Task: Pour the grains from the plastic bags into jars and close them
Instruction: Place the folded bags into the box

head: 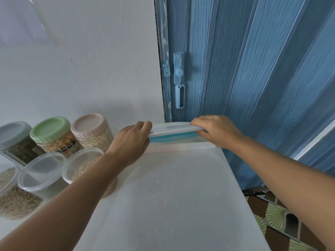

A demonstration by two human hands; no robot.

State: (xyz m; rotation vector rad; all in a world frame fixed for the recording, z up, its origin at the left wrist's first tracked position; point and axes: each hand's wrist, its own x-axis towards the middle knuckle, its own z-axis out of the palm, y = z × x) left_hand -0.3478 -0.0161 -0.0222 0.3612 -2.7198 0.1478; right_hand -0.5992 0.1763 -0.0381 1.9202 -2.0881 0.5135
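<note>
A flat rectangular container (174,137) with a white lid and clear sides stands at the far edge of the white table (163,196). My left hand (130,142) grips its left end and my right hand (215,131) grips its right end, fingers curled over the lid rim. Its contents are not visible. At the left stand several jars: a grey-lidded jar (15,134), a green-lidded jar (50,129) and a pink-lidded jar (90,125), all closed and filled with grains. In front of them are clear-lidded jars (41,171) with grains. No plastic bag is in view.
A white wall rises behind the jars. A blue folding door (253,69) with a handle (179,95) stands right behind the container. The table's right edge drops to a patterned floor (275,214).
</note>
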